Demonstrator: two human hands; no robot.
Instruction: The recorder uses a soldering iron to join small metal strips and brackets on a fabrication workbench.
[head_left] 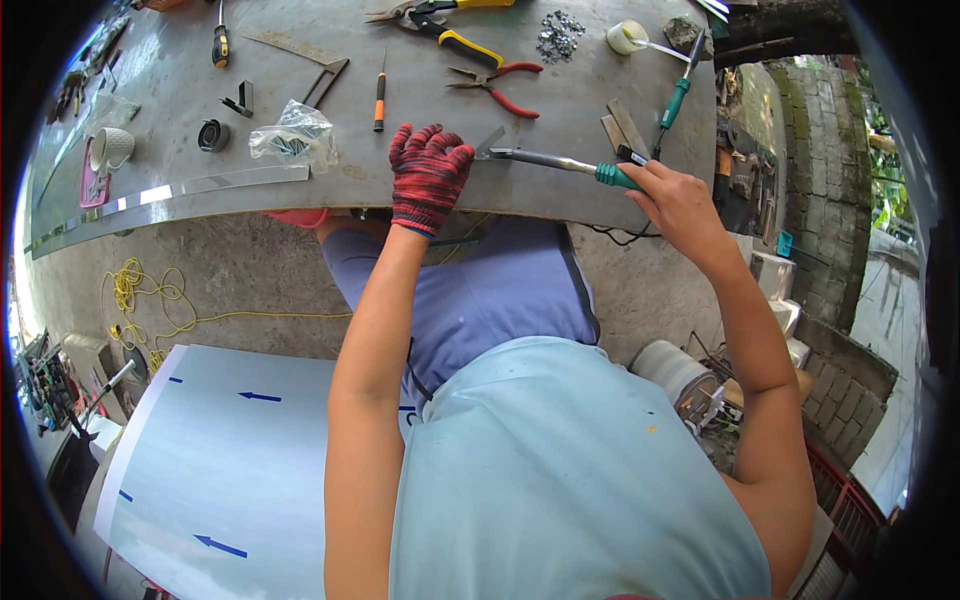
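Note:
My left hand [430,178], in a red and black knitted glove, rests at the table's near edge with its fingers curled. A small thin grey metal piece [490,139] sticks out beside its fingertips, seemingly pinched there; the glove hides the rest. Bare, my right hand [678,205] grips the end of a long-shafted metal tool with a ridged green handle [545,160]. That tool lies level across the near edge, and its tip meets the metal piece next to the glove. Just beyond my right hand are flat metal strips [624,130] and a second green-handled tool [676,102].
On the metal table [570,190] lie red-handled pliers [497,90], yellow-black snips [440,30], an orange-black screwdriver [380,100], a plastic bag [297,137], a metal square [320,75], small metal bits [560,37] and a white cup [112,149]. A pale sheet [230,460] lies left.

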